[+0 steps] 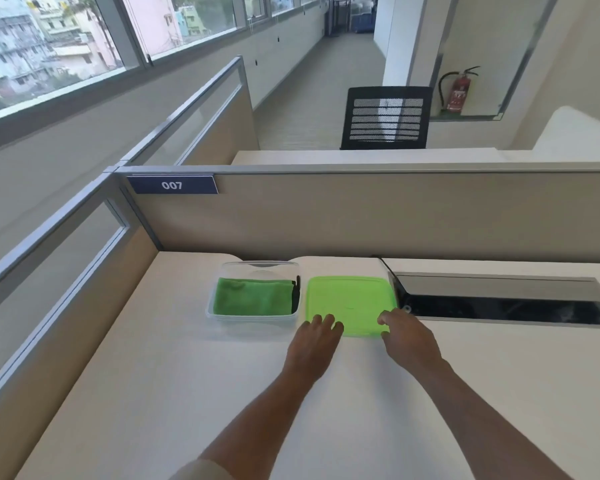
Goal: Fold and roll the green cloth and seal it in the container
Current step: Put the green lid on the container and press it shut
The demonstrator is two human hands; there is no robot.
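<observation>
the green cloth (253, 296) is sitting folded inside the clear container (253, 318). the green lid (352, 303) is lying just right of it. the left hand (314, 344) and right hand (407, 337) are resting open on its near edge, maybe not gripping. lifting both sides level is helping it sit flat on the box.

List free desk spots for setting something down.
Free: the desk left of the container, out to the side partition; the wide near strip around both forearms; the patch right of the right hand, below the cable tray. Crowded: the back strip, with container, lid and left hand.
</observation>
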